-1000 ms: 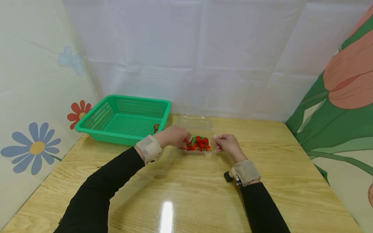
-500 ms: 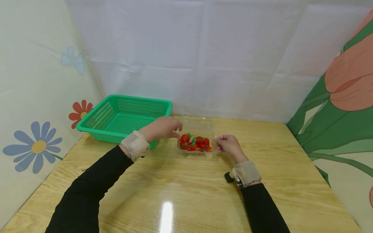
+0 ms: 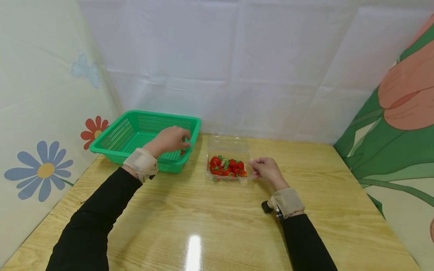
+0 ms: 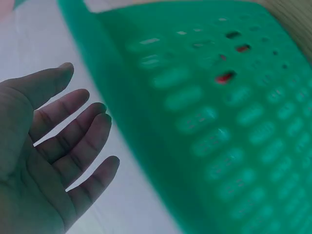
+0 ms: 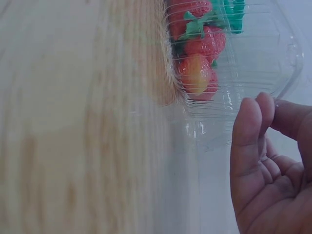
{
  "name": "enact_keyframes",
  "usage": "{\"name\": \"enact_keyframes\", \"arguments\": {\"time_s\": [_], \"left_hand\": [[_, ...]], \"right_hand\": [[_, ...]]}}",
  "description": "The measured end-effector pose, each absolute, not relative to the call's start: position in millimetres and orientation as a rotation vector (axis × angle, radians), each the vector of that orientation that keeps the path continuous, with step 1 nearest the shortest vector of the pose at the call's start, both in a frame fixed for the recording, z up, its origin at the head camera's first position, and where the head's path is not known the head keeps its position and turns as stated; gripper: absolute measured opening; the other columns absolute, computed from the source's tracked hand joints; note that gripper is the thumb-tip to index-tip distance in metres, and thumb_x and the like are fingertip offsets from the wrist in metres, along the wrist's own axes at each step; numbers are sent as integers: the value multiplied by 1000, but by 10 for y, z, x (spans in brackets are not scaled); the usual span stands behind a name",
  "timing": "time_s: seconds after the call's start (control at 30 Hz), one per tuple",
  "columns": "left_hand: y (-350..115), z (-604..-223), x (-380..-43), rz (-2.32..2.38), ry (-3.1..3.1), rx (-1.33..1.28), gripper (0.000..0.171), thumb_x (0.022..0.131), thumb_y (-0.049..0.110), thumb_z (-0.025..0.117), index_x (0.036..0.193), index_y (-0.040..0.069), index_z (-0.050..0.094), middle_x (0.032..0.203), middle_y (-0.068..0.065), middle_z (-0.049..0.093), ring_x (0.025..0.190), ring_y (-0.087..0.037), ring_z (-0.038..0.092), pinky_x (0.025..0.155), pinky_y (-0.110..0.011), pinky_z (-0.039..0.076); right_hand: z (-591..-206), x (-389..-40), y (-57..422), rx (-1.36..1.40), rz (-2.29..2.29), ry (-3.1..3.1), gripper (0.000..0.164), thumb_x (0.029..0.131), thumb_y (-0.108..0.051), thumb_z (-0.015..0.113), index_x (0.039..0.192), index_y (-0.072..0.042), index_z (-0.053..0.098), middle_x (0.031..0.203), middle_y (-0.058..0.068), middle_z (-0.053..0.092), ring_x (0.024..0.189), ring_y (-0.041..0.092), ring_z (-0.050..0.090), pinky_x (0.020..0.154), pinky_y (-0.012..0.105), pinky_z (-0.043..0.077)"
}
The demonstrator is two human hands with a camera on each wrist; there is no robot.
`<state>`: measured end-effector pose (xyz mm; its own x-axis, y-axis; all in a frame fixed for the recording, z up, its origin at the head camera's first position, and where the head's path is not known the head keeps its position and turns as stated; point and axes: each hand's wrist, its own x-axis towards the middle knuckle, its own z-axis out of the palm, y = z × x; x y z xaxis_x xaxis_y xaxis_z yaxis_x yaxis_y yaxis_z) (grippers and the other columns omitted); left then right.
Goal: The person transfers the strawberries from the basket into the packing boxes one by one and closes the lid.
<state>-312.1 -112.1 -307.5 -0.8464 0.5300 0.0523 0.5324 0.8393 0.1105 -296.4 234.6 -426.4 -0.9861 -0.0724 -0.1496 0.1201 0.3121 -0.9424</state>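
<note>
My left hand [image 3: 170, 141] hovers over the right part of a green plastic basket [image 3: 145, 114]. Its fingers are relaxed and apart, holding nothing, as the left wrist view confirms beside the basket's rim [image 4: 131, 131]. A few bits of red strawberry [image 3: 182, 152] show inside the basket below the fingertips. My right hand [image 3: 268, 170] pinches the right edge of a clear plastic clamshell box [image 5: 253, 58] between thumb and fingers. The box stands with its lid [image 3: 228, 143] raised at the back. Several red strawberries [image 3: 234, 165] with green leaves lie in it.
Everything stands on a light wooden table [image 3: 210, 210]. A white cloth backdrop [image 3: 223, 67] hangs right behind the basket and the box. Flower-printed cloths border both sides of the table.
My left hand has moved left from the strawberries in the clamshell box to above the green basket, its fingers opening. My right hand has stayed at the box's edge.
</note>
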Motion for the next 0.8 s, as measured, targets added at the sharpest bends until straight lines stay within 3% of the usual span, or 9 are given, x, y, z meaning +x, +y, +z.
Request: {"name": "enact_keyframes", "arguments": {"time_s": [0.3, 0.57, 0.8], "left_hand": [[-1284, -3244, -3233, -217, -3168, -793, 23, 91, 25, 61, 106, 9, 67, 101, -9, 67, 86, -22, 62, 77, -40, 50], [-1360, -3425, -3324, -326, -3308, -784, 25, 90, 25, 63, 108, 10, 69, 120, -12, 61, 104, -29, 58, 83, -42, 48], [-1360, -3495, -3343, -379, -3365, -818, 23, 91, 16, 58, 109, 8, 68, 118, -13, 61, 89, -22, 55, 71, -33, 43]], "right_hand": [[-4269, -2953, 2342, 47, -1752, 2418, 28, 92, -17, 58, 96, 10, 56, 66, 2, 56, 57, 9, 55, 55, 26, 52], [-4259, -2962, 2329, 68, -1749, 2400, 31, 93, -18, 57, 101, 12, 55, 67, 3, 55, 57, 10, 54, 55, 26, 52], [-4262, -2960, 2333, 70, -1748, 2404, 32, 93, -18, 57, 101, 13, 55, 66, 2, 55, 56, 9, 54, 55, 26, 52]]}}
